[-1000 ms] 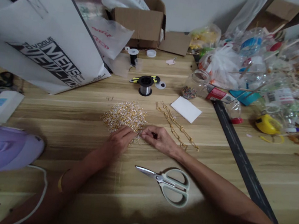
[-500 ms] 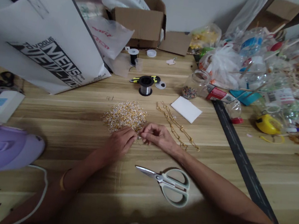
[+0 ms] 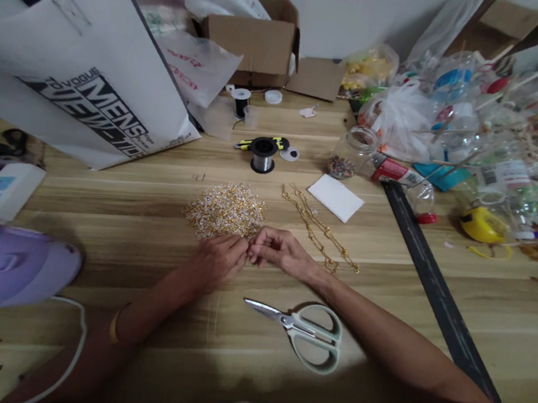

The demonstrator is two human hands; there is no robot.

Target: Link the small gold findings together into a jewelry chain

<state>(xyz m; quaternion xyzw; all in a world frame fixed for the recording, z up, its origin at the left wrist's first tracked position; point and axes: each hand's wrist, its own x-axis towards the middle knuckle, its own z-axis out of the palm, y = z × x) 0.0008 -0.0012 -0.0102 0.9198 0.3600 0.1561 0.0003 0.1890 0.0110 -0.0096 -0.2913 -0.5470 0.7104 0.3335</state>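
In the head view my left hand (image 3: 221, 258) and my right hand (image 3: 281, 252) meet fingertip to fingertip over the wooden table. Both are closed in a pinch; whatever lies between the fingers is too small and too covered to name. Just beyond them spreads a pile of small gold and silver beads or links (image 3: 227, 209). A gold beaded chain (image 3: 317, 232) lies in a loop to the right of my right hand. Scissors (image 3: 312, 336) with pale green handles rest nearer to me, blades pointing left.
A wire spool (image 3: 262, 155) and a white card (image 3: 335, 197) lie behind the pile. At the right stand a jar of beads (image 3: 351, 153) and many plastic bottles. On the left are a large paper bag (image 3: 91, 67), a purple appliance (image 3: 20, 272) and its white cord (image 3: 79, 341).
Both hands have shifted slightly toward me, and their fingertips have come closer together. The pile, chain and scissors lie as before.
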